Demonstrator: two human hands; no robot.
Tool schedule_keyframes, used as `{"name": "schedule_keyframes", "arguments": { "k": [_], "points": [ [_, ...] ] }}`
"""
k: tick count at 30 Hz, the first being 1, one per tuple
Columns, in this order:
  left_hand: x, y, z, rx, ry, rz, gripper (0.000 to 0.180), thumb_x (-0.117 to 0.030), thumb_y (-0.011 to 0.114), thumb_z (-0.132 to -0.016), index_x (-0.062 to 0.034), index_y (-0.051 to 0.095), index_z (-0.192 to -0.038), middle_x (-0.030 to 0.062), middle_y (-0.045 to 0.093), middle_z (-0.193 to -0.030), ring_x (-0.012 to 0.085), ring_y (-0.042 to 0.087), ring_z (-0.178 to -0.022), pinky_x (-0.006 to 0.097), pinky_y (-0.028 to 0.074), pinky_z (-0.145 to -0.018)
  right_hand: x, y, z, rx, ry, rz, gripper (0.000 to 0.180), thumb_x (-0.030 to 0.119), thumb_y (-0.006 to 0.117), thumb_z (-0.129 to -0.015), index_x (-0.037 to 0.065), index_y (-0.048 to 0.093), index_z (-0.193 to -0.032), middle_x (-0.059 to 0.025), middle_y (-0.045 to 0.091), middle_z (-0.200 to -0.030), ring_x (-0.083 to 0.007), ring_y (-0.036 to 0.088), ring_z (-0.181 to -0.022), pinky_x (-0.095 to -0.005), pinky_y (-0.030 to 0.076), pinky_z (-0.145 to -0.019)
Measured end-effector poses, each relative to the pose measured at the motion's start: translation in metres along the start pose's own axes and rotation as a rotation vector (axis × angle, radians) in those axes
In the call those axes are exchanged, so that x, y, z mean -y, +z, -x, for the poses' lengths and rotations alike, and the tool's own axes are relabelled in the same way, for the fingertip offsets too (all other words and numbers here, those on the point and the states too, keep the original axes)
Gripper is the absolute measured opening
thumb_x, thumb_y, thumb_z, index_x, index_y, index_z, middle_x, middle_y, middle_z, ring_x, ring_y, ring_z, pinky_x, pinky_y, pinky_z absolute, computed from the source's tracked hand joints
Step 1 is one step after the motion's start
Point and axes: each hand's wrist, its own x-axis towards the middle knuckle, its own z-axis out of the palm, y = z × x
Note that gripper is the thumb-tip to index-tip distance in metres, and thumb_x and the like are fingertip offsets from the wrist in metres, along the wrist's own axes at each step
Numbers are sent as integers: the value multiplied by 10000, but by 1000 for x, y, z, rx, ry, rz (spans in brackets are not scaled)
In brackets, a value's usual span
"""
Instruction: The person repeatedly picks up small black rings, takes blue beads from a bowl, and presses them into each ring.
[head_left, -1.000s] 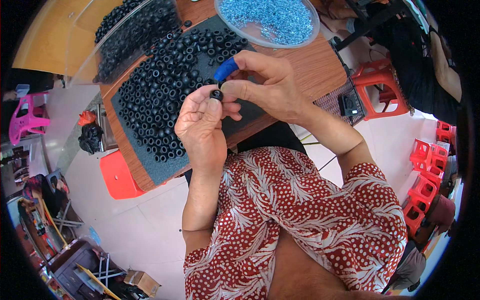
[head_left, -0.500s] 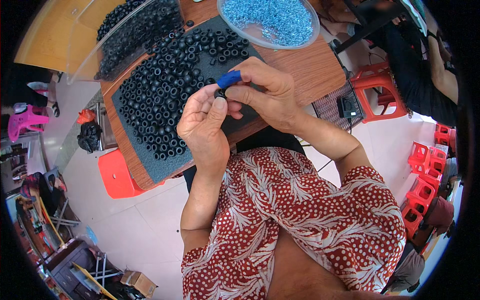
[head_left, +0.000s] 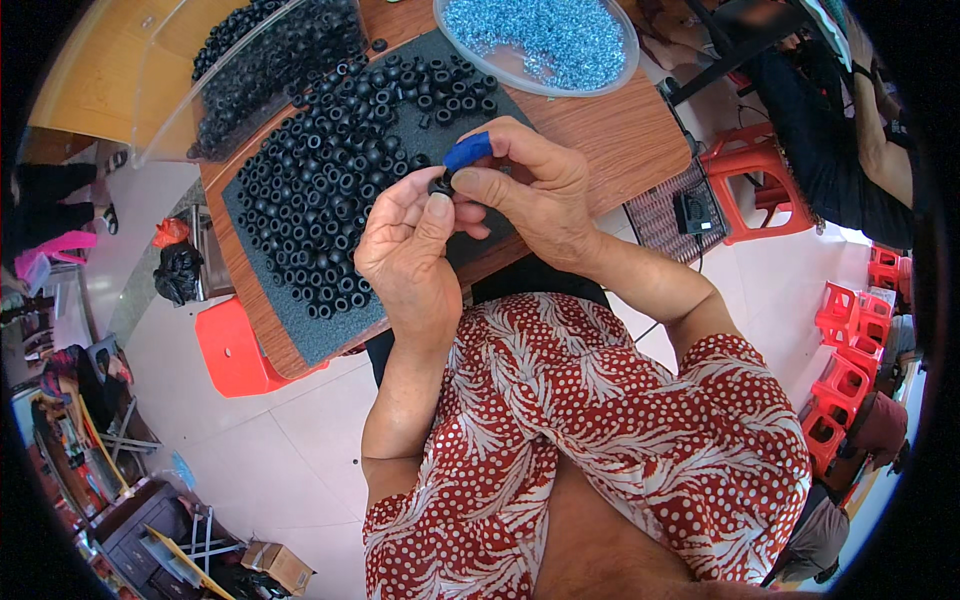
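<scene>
My left hand (head_left: 412,245) is closed, pinching a small black ring-shaped piece (head_left: 438,187) between thumb and fingertips. Against that same piece, from the right, come the bent index finger and thumb of my right hand (head_left: 545,200); a blue wrap (head_left: 467,151) covers that index fingertip. Whether the right fingers grip the piece itself or something tiny at it is hidden. Beyond my hands, many similar black pieces (head_left: 330,185) lie loose on a dark grey mat (head_left: 310,338).
A clear bin (head_left: 160,130) of black pieces stands at the far left. The oval tray (head_left: 632,62) at the back holds small blue translucent bits. Beside the brown table (head_left: 640,150) are red stools (head_left: 760,185) and a seated person in dark clothes (head_left: 820,150).
My right index finger, with its blue wrap, has lifted slightly up and right. The left hand keeps the black piece in nearly the same place.
</scene>
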Motion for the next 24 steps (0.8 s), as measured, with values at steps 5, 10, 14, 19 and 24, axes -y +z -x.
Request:
{"name": "schedule_keyframes", "arguments": {
  "k": [5,10,14,19,24],
  "points": [
    [0,0,0,-19,-1,-1,225,-50,570,-860,81,524,-1037,130,623,-853,165,617,-697,276,522,-587,-3,-6,1,74,15,27,124,-28,612,-804,-27,596,-927,-27,554,-895,-71,547,-746,-196,458,-613],
    [1,0,1,-25,33,-67,231,-52,574,-859,83,522,-1040,131,623,-854,161,616,-698,270,519,-591,2,-6,0,96,84,-69,113,-48,598,-804,-45,588,-917,-42,563,-859,-89,559,-681,-209,466,-589],
    [0,3,3,-31,78,-142,230,-41,573,-857,84,521,-1043,131,621,-851,159,614,-695,263,516,-591,2,-3,0,78,159,-184,107,-45,596,-807,-45,588,-913,-39,569,-832,-90,558,-668,-210,468,-577],
    [2,4,2,-37,67,-113,222,-35,569,-859,84,521,-1040,128,619,-840,157,612,-689,260,515,-589,2,4,2,-40,164,-250,55,-38,601,-792,-30,566,-833,-33,568,-707,-60,526,-581,-214,431,-453],
    [8,2,2,-37,53,-75,217,-38,568,-861,82,521,-1036,125,617,-830,154,606,-679,263,516,-586,-6,5,5,-52,113,-149,70,-36,615,-782,-23,562,-826,-22,557,-721,-49,516,-579,-207,417,-449]
  ]
}}
